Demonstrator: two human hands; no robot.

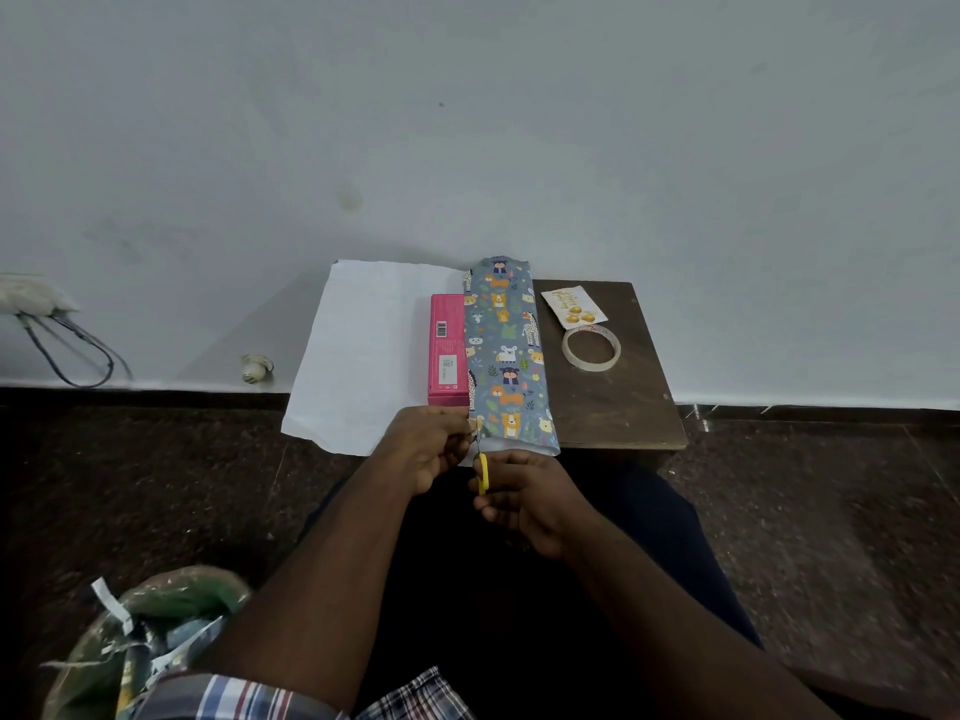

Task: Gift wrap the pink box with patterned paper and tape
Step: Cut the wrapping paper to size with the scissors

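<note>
The pink box [447, 350] is lying long and narrow on the white back side of the patterned paper [506, 356]. One flap of this paper, grey-blue with small cartoon animals and green leaves, is folding over the right part of the box, so only the left strip of the box is showing, with a barcode and a white label on it. The white side of the sheet [363, 350] is spreading out to the left of the box.

The near end of the box and paper is lying just in front of both hands. The left hand [431, 449] is pinching the near edge of the paper at the fold with curled fingers. The right hand [524, 504] is curling around the yellow handle of the scissors [482, 472], and the blade is pointing up to the paper edge, just beside the left fingers.

Everything is resting on a small dark brown wooden table [623, 397] standing against a pale grey-blue wall [467, 122]. On the right part of the table a clear tape roll [591, 349] is lying flat, and a small card with golden decorations [573, 306] is lying just behind it. The floor [130, 485] is dark and speckled. At the left wall a white socket with cables [47, 324] is hanging. At the lower left a green bag with paper scraps [150, 641] is sitting near a checked sleeve [249, 698].
</note>
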